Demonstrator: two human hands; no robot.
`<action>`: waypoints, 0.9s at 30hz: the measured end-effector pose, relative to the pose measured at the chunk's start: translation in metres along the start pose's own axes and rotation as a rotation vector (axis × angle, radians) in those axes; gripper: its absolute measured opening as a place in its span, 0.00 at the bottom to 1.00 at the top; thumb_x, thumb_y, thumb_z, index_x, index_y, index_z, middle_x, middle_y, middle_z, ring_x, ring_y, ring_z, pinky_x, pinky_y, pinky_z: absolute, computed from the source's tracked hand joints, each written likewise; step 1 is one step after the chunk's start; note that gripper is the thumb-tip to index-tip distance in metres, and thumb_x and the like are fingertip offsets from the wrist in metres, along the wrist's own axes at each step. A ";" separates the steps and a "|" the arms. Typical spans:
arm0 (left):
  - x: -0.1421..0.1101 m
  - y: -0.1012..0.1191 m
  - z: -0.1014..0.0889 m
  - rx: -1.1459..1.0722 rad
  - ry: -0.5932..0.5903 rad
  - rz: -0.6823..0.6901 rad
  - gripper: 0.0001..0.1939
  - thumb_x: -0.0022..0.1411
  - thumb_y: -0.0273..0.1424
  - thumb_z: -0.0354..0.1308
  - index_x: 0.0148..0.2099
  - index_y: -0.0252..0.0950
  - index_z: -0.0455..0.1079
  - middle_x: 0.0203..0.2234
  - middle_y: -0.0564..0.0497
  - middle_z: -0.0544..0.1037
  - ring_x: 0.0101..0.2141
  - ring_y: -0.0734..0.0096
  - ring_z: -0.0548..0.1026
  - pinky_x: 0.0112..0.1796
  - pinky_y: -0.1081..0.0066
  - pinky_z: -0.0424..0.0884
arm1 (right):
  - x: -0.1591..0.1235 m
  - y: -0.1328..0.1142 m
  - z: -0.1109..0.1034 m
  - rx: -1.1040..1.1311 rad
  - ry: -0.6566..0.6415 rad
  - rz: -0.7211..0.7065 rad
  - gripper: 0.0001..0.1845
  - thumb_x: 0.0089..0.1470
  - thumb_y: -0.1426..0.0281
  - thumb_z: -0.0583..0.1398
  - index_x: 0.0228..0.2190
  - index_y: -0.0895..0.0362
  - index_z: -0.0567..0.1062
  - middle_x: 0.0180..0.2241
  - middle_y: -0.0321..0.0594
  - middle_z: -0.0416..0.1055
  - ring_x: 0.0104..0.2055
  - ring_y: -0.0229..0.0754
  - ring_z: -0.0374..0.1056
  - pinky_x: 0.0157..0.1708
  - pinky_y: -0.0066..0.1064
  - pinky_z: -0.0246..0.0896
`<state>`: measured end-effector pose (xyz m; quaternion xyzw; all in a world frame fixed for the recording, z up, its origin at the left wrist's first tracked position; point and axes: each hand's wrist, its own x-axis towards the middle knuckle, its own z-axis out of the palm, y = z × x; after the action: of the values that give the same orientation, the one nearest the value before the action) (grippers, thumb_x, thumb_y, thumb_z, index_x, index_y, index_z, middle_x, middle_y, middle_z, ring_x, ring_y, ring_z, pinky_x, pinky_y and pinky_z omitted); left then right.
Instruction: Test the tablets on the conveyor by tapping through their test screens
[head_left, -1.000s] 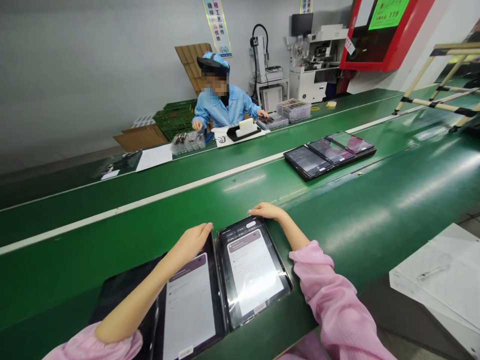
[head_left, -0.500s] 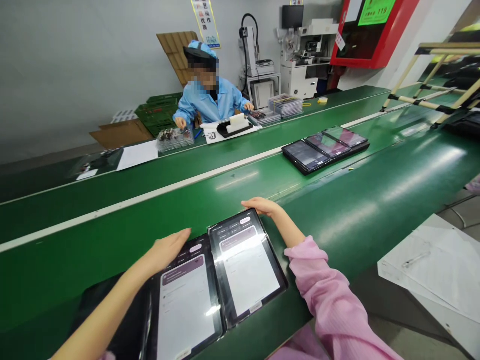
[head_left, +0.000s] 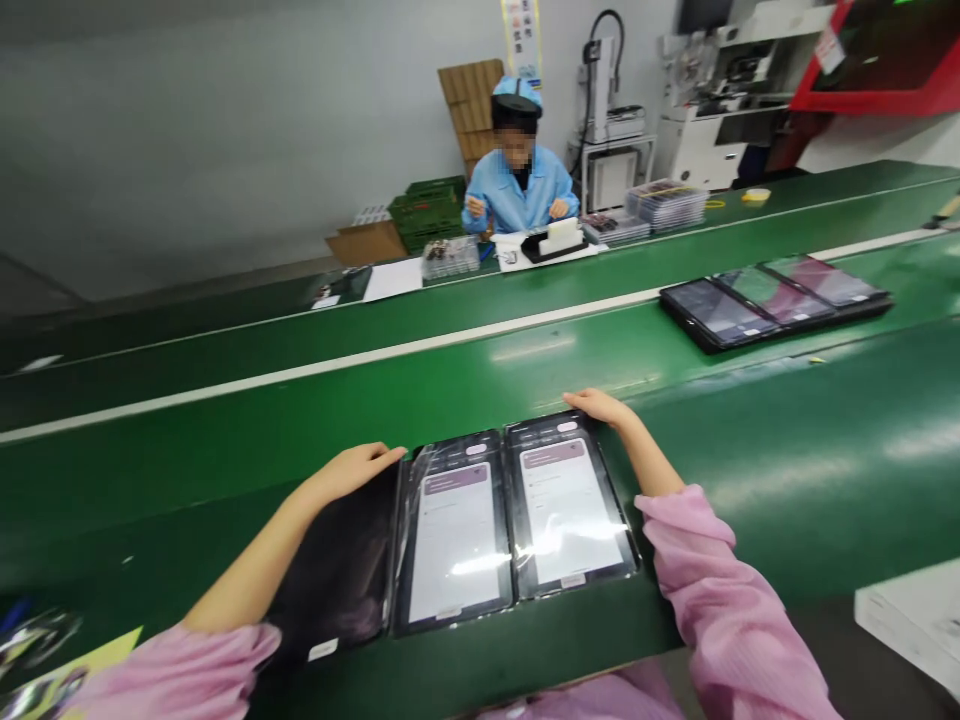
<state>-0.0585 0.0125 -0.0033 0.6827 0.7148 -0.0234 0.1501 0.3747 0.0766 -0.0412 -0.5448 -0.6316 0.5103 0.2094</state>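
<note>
Three tablets stand side by side on the green bench. The dark tablet [head_left: 341, 575] on the left has a blank screen and a small white label. The middle tablet [head_left: 457, 545] and the right tablet [head_left: 574, 500] show lit white pages under glossy film. My left hand [head_left: 360, 468] lies over the top of the dark tablet, its fingers stretched toward the middle one. At the right tablet's upper right corner is my right hand [head_left: 604, 407], its fingers extended along the far edge. The thumb of my right hand is hidden.
Another row of tablets [head_left: 772, 305] lies farther right on the green surface. Across the bench sits a co-worker [head_left: 521, 185] in blue, beside clear trays [head_left: 667, 205]. A white box [head_left: 911, 620] is at lower right, and a yellow sheet [head_left: 105, 655] with blurred items at lower left.
The view has turned left, bringing the whole dark tablet into sight. My left hand has shifted left from the middle tablet's top to the dark one's. My right hand stays at the right tablet's corner.
</note>
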 end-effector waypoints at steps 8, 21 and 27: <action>-0.001 0.011 0.024 0.093 -0.004 -0.004 0.24 0.55 0.47 0.51 0.43 0.32 0.72 0.41 0.35 0.78 0.44 0.44 0.76 0.45 0.52 0.70 | 0.003 0.010 -0.003 -0.067 0.021 0.028 0.37 0.45 0.34 0.54 0.24 0.58 0.72 0.28 0.42 0.69 0.34 0.46 0.63 0.36 0.34 0.58; -0.143 -0.095 0.037 -0.425 0.526 0.148 0.28 0.69 0.50 0.41 0.52 0.38 0.74 0.50 0.46 0.78 0.53 0.58 0.72 0.57 0.57 0.65 | -0.012 0.004 -0.029 -0.010 0.169 -0.009 0.36 0.44 0.35 0.57 0.27 0.57 0.74 0.31 0.49 0.73 0.36 0.50 0.69 0.43 0.40 0.67; -0.173 -0.126 0.078 -0.493 0.444 0.387 0.36 0.68 0.55 0.37 0.38 0.40 0.81 0.32 0.44 0.83 0.41 0.55 0.74 0.45 0.56 0.70 | -0.039 0.005 -0.039 0.006 0.380 -0.027 0.24 0.51 0.47 0.57 0.29 0.56 0.75 0.34 0.49 0.75 0.39 0.52 0.70 0.52 0.44 0.63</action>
<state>-0.1642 -0.1817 -0.0566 0.7368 0.5720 0.3264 0.1531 0.4214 0.0573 -0.0191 -0.6222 -0.5865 0.3974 0.3330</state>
